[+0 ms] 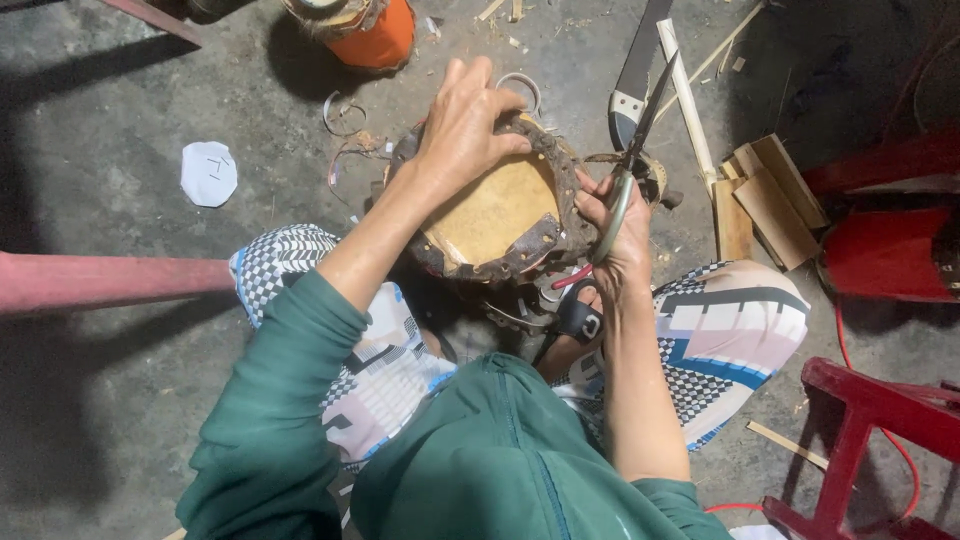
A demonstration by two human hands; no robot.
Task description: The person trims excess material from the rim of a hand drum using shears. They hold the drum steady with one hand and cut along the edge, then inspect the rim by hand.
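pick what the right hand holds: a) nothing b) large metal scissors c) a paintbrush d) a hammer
b: the right hand grips large metal scissors by their loop handle, blades pointing up beside the round drum with tan skin and dark brown leather rim, which the left hand steadies from above.

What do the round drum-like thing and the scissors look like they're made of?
The drum looks like tan stretched hide, smooth and matte, with a darker, ragged, leathery rim. The scissors in the right hand look like metal: dark, thin blades and dull grey loop handles.
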